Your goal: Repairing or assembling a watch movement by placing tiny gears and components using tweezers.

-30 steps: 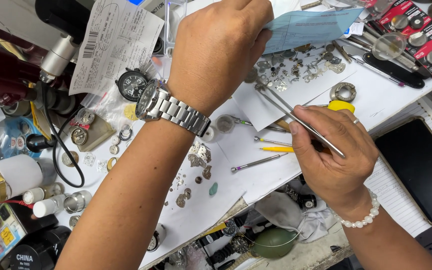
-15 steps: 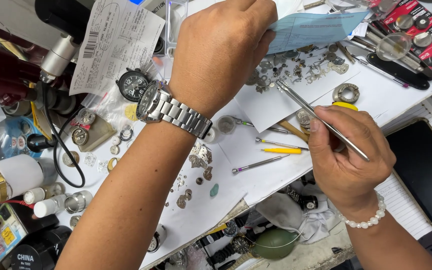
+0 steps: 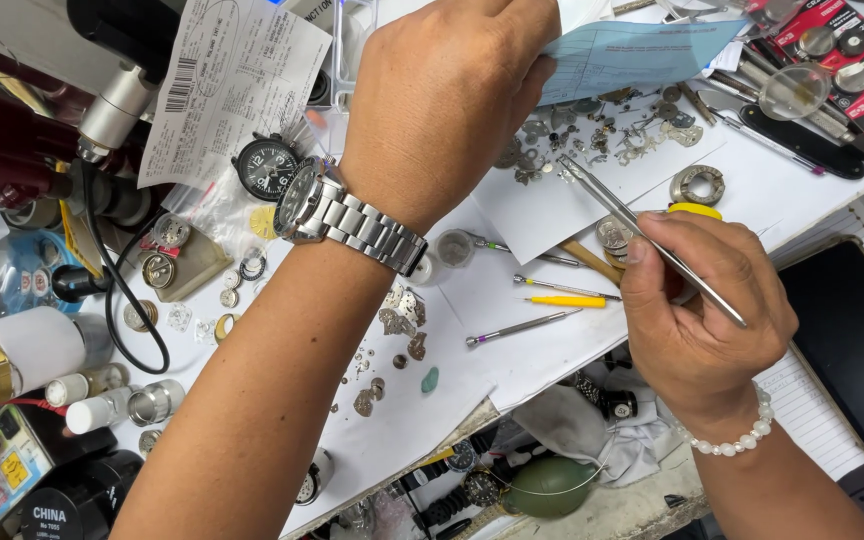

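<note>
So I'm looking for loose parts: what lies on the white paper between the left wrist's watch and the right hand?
In the head view, between the wristwatch and the right hand lie a yellow-handled tool, a thin metal tool and a small clear cap.

A silver steel wristwatch (image 3: 352,215) with a dark dial sits on the left wrist. The left hand (image 3: 447,90) holds a pale blue sheet of paper (image 3: 632,55) ruled with fine lines. The right hand (image 3: 702,310) grips shiny silver tweezers (image 3: 642,230), and a white bead bracelet (image 3: 737,440) circles that wrist. White paper (image 3: 552,205) covers the bench, strewn with small grey and silver watch parts (image 3: 612,135). A screwdriver with a yellow handle (image 3: 562,300) lies there, beside a small teal piece (image 3: 430,379). Red battery cards (image 3: 852,55) hold silver discs. A black-faced round clock (image 3: 265,167) sits by a white slip with a black barcode (image 3: 227,85). An olive green rubber blower (image 3: 550,488) lies low.
</note>
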